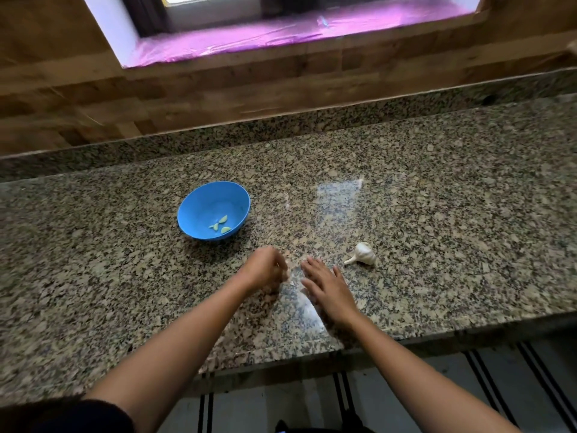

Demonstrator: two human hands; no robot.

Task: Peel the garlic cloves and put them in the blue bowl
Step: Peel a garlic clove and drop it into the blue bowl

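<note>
Peeling stage: the left hand [265, 268] is curled, though whether it pinches a clove cannot be told through the blur, while the right hand [327, 287] lies flat with fingers spread beside pale skin scraps [304, 303] on the surface [437, 198]. The step likely goes best if any skins are swept aside and the next clove is broken from the bulb — not pried one-handed. Count: one blue bowl [199, 204] to the left, three peeled cloves [221, 225] inside it, one garlic bulb [363, 254] just right of the hands.

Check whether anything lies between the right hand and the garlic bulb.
Nothing visible does. The right hand rests with fingers spread on the granite counter, and only bare counter separates it from the garlic bulb just beyond its fingertips.
</note>
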